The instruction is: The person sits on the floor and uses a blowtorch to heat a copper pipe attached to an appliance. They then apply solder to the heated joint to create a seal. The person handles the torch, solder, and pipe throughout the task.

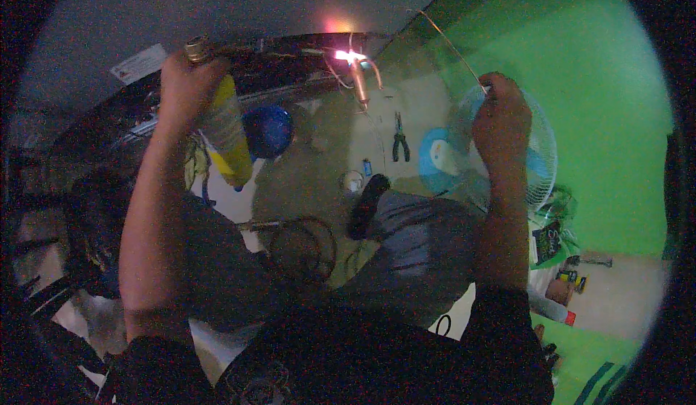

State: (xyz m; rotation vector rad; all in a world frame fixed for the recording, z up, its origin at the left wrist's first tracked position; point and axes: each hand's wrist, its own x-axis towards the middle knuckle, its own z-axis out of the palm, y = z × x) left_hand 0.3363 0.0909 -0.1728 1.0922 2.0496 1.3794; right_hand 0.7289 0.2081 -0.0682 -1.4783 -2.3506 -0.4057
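Observation:
My left hand (187,89) is closed round the neck of a gas torch, whose yellow gas cylinder (232,133) hangs tilted below it. From the torch a thin dark tube runs right, to a bright flame (349,55) at the top of a copper cylinder (361,86) with thin copper tubes. My right hand (502,115) pinches one end of a long thin metal rod (457,51). The rod slants up and left; its far end is bent and stands apart from the flame.
Pliers (400,140), a small blue lighter (367,167) and a round white item (353,181) lie on the floor. A blue bowl (271,130) stands left. At right are a fan (541,155), a green plastic bag (557,234) and a green wall (609,137). A hose (330,242) coils near my legs.

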